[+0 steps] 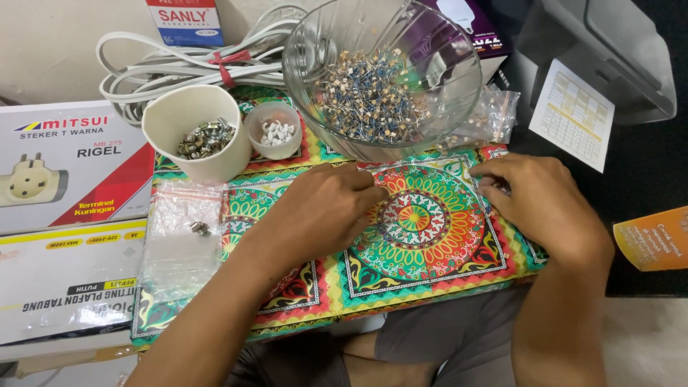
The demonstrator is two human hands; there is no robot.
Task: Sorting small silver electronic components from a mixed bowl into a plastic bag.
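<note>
My left hand (pixel 322 208) rests on a colourful patterned board (pixel 423 265) on my lap, its fingers curled together near the board's middle; whether it pinches something small I cannot tell. Over at the board's right edge lies my right hand (pixel 541 204), fingers bent over something small that is mostly hidden. Just beyond both hands stands a large clear glass bowl (pixel 459 43) holding several small blue and tan electronic parts.
A white cup (pixel 172 115) of metal pieces and a small clear tub (pixel 266 115) of white bits stand at the back left. Clear plastic bags (pixel 172 244) lie left, beside cardboard boxes (pixel 64 186). A coiled white cable (pixel 186 64), a paper sheet (pixel 573 115) and an orange leaflet (pixel 656 240) surround.
</note>
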